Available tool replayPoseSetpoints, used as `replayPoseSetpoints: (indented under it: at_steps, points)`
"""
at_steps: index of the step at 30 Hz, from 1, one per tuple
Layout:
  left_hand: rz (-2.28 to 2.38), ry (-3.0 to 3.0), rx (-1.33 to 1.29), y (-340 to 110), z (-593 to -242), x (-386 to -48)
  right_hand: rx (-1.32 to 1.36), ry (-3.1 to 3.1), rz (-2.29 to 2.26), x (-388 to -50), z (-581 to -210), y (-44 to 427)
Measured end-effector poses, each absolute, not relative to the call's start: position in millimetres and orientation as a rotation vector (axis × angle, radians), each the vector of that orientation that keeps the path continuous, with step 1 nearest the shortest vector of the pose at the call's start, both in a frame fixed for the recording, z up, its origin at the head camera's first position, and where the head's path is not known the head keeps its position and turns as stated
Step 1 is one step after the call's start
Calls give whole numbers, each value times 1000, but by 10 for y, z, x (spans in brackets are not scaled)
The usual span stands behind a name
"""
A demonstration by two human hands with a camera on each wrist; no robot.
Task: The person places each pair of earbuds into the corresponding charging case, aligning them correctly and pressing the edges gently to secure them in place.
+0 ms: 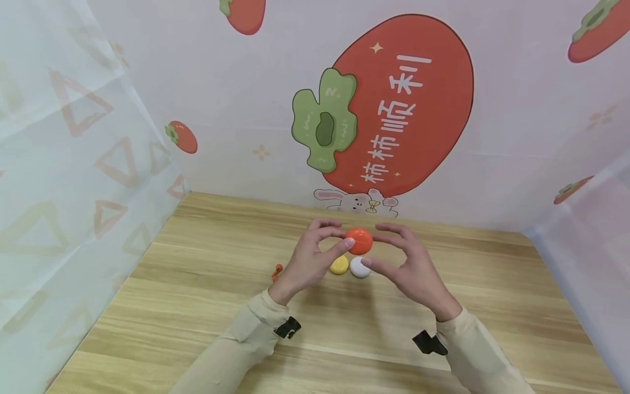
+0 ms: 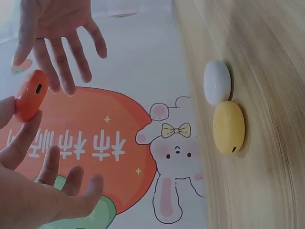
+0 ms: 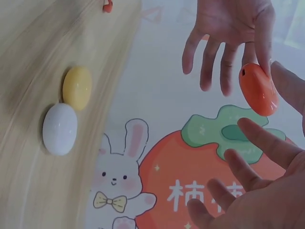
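My left hand (image 1: pixel 311 257) pinches an orange earbud charging case (image 1: pixel 360 241) between thumb and index finger, above the table. A small charging port shows on the case's edge in both wrist views. Facing it from the other side, my right hand (image 1: pixel 413 268) has its fingers spread; its index fingertip is close to the case, and whether it touches I cannot tell. Below on the wood lie a yellow case (image 2: pixel 229 127) and a white case (image 2: pixel 217 82), side by side. Orange earbuds (image 1: pixel 278 271) lie on the table left of my left wrist.
The wooden table (image 1: pixel 197 306) meets a printed cloth backdrop (image 1: pixel 246 169) at its far edge. Cloth walls (image 1: pixel 59 180) stand at the left and right sides. Black straps are on both sleeves.
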State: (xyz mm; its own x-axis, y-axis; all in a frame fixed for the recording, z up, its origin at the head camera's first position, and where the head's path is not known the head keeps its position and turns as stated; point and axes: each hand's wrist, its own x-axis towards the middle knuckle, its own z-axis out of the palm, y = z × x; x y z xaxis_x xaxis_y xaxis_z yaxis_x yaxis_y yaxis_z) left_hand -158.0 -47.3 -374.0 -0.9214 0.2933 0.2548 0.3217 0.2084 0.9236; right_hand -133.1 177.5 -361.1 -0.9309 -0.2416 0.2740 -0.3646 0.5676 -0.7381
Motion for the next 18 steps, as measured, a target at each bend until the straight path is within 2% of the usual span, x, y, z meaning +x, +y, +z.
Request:
replayPoseSetpoints:
  at_steps: [18]
  points:
    - [-1892, -2336, -678, -446, -3710, -1561, 609, -2529, 1437, -1351, -3579, 1709]
